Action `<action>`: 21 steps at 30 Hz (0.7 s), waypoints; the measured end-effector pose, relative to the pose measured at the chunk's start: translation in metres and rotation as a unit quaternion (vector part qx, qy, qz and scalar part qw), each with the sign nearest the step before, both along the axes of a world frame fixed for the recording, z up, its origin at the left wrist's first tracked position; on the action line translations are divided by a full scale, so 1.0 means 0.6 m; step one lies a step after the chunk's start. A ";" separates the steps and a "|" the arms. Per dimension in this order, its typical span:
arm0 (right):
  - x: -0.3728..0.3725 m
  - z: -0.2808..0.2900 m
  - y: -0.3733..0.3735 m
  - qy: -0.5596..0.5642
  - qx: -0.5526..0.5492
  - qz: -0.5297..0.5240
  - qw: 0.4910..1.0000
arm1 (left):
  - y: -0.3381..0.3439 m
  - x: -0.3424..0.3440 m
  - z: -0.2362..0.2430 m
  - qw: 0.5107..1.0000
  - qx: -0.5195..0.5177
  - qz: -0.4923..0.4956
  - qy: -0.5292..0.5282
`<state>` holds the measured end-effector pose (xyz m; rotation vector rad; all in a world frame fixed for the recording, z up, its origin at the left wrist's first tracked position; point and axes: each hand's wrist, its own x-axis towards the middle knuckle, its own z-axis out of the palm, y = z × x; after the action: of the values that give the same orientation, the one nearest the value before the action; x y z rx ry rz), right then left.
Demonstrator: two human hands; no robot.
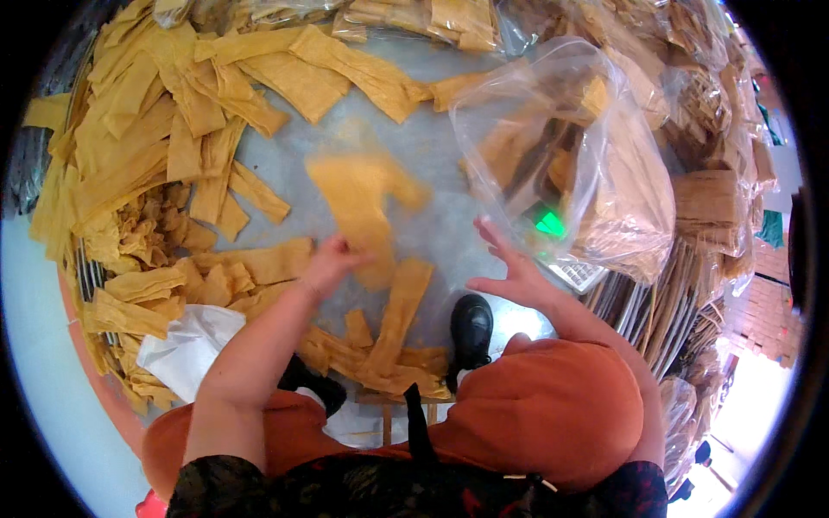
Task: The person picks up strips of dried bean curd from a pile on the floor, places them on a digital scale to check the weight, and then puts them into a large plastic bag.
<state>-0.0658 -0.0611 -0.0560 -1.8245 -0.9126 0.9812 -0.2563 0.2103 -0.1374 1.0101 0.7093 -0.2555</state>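
A flat yellow sheet [350,194], blurred by motion, hangs over the grey surface in front of me. My left hand [332,266] is closed at its lower left edge, fingers pinched on it. To the right, my right hand [509,274] is open with fingers spread and nothing in them. Just beyond that hand stands a clear plastic bag [635,194], its mouth wide and facing me, with yellow-brown sheets inside. Partly hidden by the bag is a scale [577,274] with a green lit display [549,224]. A yellow strip [404,302] lies near my left hand.
Yellow sheets [129,164] are heaped along the left, with more strips [324,69] at the back. A white plastic sheet [192,345] lies by my left forearm. My black shoe [471,332] is below my right hand. Filled clear bags [708,203] and brown sticks [648,319] line the right.
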 end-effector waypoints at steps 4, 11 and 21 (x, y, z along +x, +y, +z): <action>-0.014 0.011 0.033 0.049 0.051 0.046 0.996 | -0.084 -0.031 0.054 0.949 0.106 -0.199 -0.219; 0.016 0.013 0.038 -0.076 -0.051 0.259 0.961 | -0.182 0.015 0.074 0.990 0.014 0.023 -0.141; -0.032 0.022 -0.007 0.188 -0.137 0.143 0.962 | -0.161 -0.008 0.091 0.890 0.072 -0.438 -0.107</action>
<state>-0.0853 -0.0653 -0.0426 -1.6649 -0.8449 1.6418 -0.2610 0.1137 -0.0828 1.4350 0.0230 -0.8692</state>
